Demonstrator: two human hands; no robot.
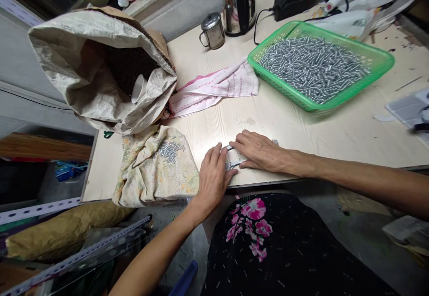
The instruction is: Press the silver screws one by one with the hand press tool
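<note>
Near the front edge of the table, my left hand [213, 176] lies over the left end of a flat grey metal piece [233, 164], its fingers and thumb closed on it. My right hand [260, 151] grips the other end, thumb and fingers bent around it. Two narrow bars show between the hands; my palms cover the remainder, so its exact kind is unclear. Left of my left hand, a small heap of short silvery metal pins [169, 151] rests on a patterned yellowish cloth [177, 175].
A green basket [306, 103] full of similar pins stands at the back right. At the left is a large open sack [60, 50] with a white cup [138, 88] inside. A pink-white towel [217, 86], lidded metal mug [213, 32] and kettle [238, 5] sit farther back.
</note>
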